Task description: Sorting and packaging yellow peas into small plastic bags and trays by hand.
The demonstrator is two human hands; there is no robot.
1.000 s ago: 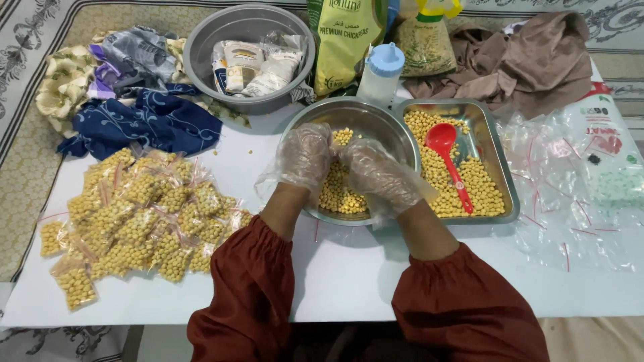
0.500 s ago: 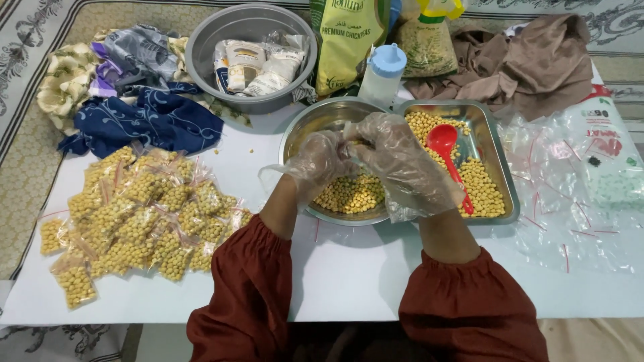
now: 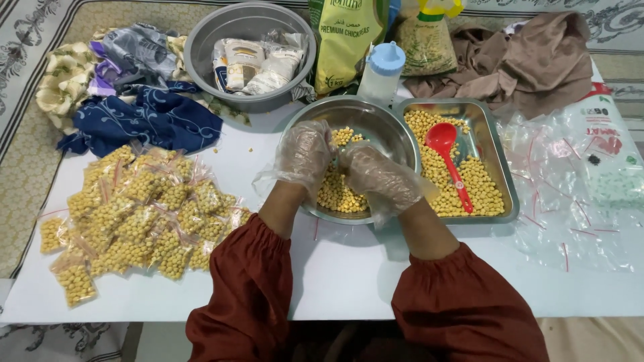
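Both my hands wear loose clear plastic gloves and meet over a round steel bowl holding yellow chickpeas. My left hand has its fingers curled inward at the bowl's left rim. My right hand is closed against it from the right. Their fingertips pinch together on what looks like a small clear bag, mostly hidden by the gloves. To the right, a rectangular steel tray holds more chickpeas and a red plastic scoop.
A heap of small filled chickpea bags lies at the left. Empty clear bags are spread at the right. Behind stand a grey basin with packets, a green chickpea sack, a blue-capped bottle, and cloths.
My hands rose out of the bowl, with the right one lifted high over the bowl's right rim, then came back down and closed together low over the chickpeas.
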